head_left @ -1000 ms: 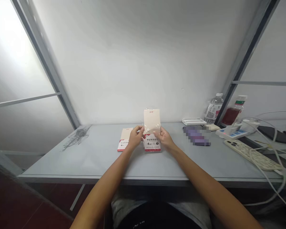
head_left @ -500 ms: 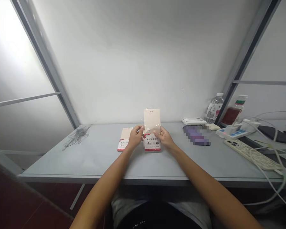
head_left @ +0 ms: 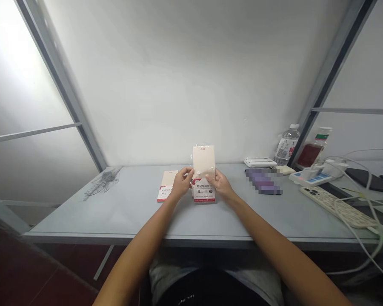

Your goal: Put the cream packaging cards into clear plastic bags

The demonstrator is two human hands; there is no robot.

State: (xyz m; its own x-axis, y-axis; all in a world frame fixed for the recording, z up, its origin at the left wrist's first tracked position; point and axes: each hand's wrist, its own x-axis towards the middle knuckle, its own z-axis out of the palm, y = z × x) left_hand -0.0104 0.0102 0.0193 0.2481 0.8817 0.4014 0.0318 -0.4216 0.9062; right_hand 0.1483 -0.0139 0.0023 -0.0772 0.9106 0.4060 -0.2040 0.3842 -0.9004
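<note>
A flat beige and red packet (head_left: 203, 170) in clear wrap stands upright on the grey table (head_left: 134, 212) in front of me. My left hand (head_left: 179, 182) pinches its left edge, fingers closed. On the right edge, my right hand (head_left: 219, 182) pinches it too. A second packet of the same kind (head_left: 166, 187) lies flat on the table just left of my left hand.
A crumpled clear wrapper (head_left: 102, 180) lies at the far left. To the right are a white box (head_left: 259, 162), a blurred purple object (head_left: 263, 181), two bottles (head_left: 286, 144), a power strip (head_left: 312, 175), a perforated cream case (head_left: 338, 207) and white cables (head_left: 367, 238).
</note>
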